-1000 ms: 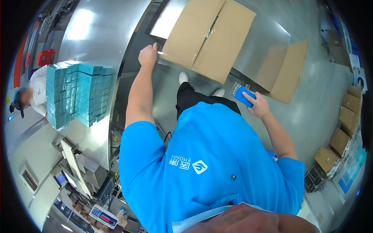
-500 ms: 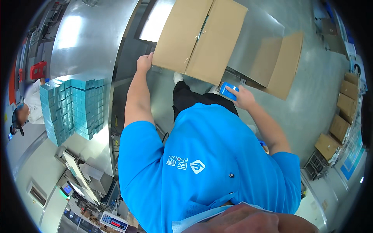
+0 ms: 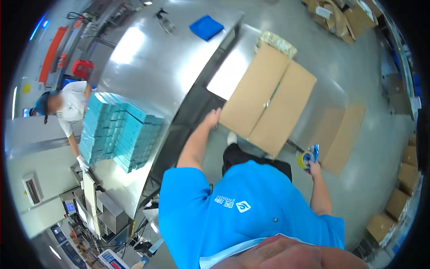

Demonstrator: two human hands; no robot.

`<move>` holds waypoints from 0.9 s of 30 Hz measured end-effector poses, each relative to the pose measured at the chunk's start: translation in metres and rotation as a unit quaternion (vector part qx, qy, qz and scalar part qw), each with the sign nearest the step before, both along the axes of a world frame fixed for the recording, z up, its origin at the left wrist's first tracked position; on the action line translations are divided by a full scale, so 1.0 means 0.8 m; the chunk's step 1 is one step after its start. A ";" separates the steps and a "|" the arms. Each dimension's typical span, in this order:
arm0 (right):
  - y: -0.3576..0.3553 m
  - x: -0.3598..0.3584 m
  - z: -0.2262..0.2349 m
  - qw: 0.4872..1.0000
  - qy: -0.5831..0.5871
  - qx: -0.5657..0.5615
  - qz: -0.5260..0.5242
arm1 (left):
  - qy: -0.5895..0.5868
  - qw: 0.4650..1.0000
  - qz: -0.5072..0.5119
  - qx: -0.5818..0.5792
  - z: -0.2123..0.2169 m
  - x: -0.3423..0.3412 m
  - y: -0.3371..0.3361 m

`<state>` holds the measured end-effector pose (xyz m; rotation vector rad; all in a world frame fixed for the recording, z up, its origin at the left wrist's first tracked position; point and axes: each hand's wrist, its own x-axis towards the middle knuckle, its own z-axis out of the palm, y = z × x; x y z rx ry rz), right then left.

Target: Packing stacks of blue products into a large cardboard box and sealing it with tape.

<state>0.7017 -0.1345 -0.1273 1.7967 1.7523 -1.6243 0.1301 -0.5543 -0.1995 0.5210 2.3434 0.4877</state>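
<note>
A large brown cardboard box (image 3: 260, 96) sits on a low metal table in front of me, its two top flaps meeting along a middle seam. My left hand (image 3: 212, 118) grips the box at its near left corner; part of its fingers is hidden. Out to the right of the box, clear of it, my right hand (image 3: 315, 168) is closed around a blue tape dispenser (image 3: 316, 152). A yellow-edged tape roll (image 3: 306, 159) sits in the dispenser.
Stacked teal boxes (image 3: 118, 127) stand on the metal table (image 3: 148, 67) at left, beside a co-worker (image 3: 71, 105) in white. A blue cloth (image 3: 206, 28) lies on that table. Cardboard with a raised flap (image 3: 345, 139) is at right; more cartons (image 3: 398, 201) line the right side.
My view has swung, so the box sits further right in it. The tape dispenser has turned and moved away from the box's near right corner. My left hand stays at the box's corner.
</note>
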 end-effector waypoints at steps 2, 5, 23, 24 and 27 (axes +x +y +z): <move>0.040 0.050 0.002 0.998 -0.043 0.029 -0.020 | -0.136 0.976 0.158 0.070 0.012 0.077 0.056; 0.061 -0.004 -0.014 0.997 -0.064 -0.011 0.032 | -0.005 0.980 0.185 -0.069 0.081 0.063 0.018; 0.304 -0.220 -0.033 0.905 -0.056 0.337 0.253 | 0.119 0.951 0.247 -0.145 0.111 0.156 0.114; 0.315 -0.249 -0.024 0.878 -0.034 0.393 0.270 | 0.116 0.951 0.250 -0.139 0.112 0.156 0.124; 0.348 -0.319 -0.005 0.841 0.018 0.463 0.279 | 0.056 0.946 0.298 -0.117 0.133 0.167 0.175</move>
